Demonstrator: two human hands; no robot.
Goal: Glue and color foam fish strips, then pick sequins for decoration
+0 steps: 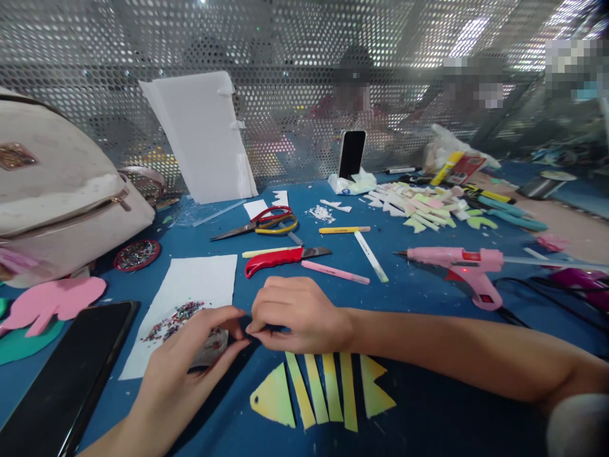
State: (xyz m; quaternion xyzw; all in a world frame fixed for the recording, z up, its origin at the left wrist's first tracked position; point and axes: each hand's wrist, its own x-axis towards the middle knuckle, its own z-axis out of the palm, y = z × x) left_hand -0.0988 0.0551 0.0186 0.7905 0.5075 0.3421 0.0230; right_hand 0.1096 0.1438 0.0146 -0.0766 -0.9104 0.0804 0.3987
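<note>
My left hand (185, 362) is curled beside the white paper, its thumb and fingers drawn together. My right hand (302, 314) is closed in a pinch, its fingertips almost meeting those of the left. Whatever either pinch holds is too small or hidden to make out. Small multicoloured beads or sequins (178, 320) lie loose on the white paper (204, 273), partly behind my left hand. Below my right hand lies a yellow-green fish cut into pieces: a head (273, 397) with an eye hole, several strips (330, 387) and a notched tail (375, 387).
Beyond my hands lie a red-handled knife (276, 259), scissors (261, 222) and several pens (335, 271). A pink glue gun (457, 260) with a cord lies right. Foam cuttings (419, 203) are heaped behind. A phone (66, 374), bead dish (137, 254) and backpack (61, 184) occupy the left.
</note>
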